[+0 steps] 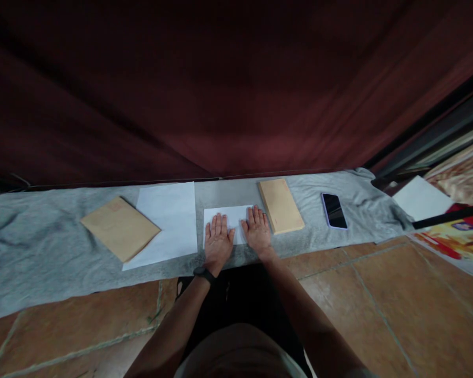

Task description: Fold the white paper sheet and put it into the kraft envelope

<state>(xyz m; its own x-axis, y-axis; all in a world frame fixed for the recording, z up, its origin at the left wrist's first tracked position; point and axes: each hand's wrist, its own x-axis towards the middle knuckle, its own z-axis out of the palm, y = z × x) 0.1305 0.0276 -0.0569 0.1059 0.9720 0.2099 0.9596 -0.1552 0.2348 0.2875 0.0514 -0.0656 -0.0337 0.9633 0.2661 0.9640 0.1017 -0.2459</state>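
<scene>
Head view, remote feed: I locate the paper on the grey, cloth-covered surface, directly in front of the wearer. Left hand: placed palm down on the paper's left part, fingers extended forward, thumb pointed inward. Right hand: placed palm down over the paper's right end, fingers extended, thumb pointed inward. I read each grip as wide and flat, holding nothing. Part of the paper shows between the two thumbs. A black watch is fitted at the left wrist. To the left, I locate a large sheet; the brown left pile lies at an angle, partly on it. Just beside the right hand is the right pile, also brown; I cannot tell whether the fingertips touch it. Farther right, a phone lies screen up, apart from that pile. Dark red fabric hangs beyond the surface.
</scene>
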